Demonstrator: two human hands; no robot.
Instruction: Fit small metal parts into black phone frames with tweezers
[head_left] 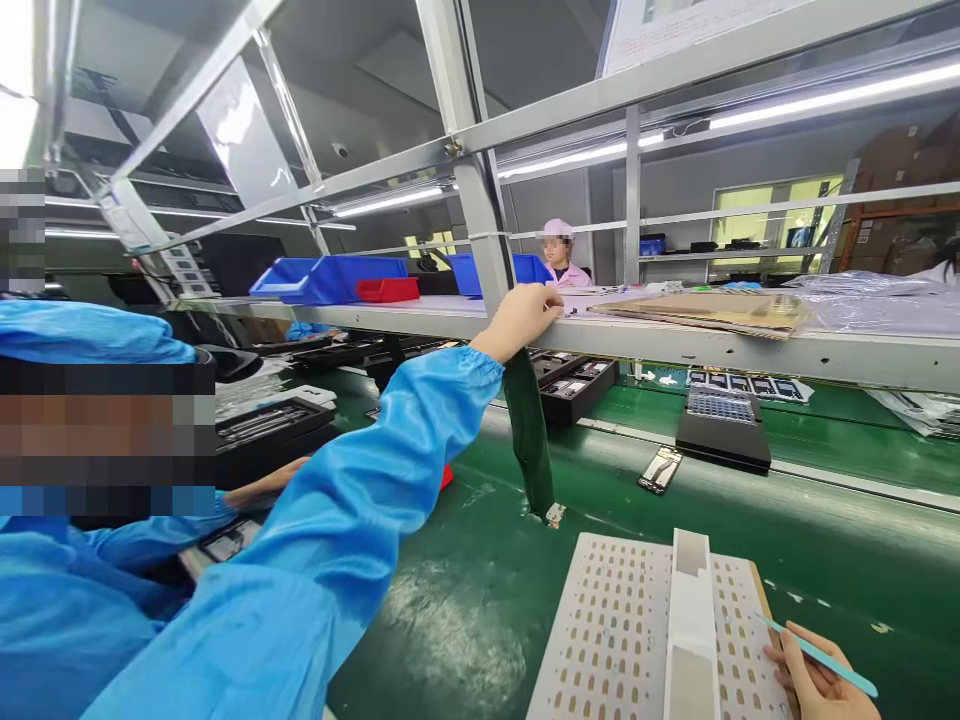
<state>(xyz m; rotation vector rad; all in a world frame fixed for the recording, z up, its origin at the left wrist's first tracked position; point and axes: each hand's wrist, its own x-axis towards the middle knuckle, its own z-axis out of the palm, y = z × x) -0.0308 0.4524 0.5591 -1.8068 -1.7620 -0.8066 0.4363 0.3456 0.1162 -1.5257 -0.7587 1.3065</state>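
My left hand is reached up over the front edge of the raised shelf, beside the upright post. Its fingers are bent together, and whatever may be between them is hidden. Tiny dark bits lie by the fingertips. Low on the right, my right hand is closed around light blue tweezers, their tip over the right side of a pale sheet with rows of small tan tabs. A white strip lies lengthwise across that sheet.
A phone frame and a black tray lie on the green bench. Blue bins, a red bin and cardboard stand on the shelf. A co-worker in blue sits close left; another person is beyond the shelf.
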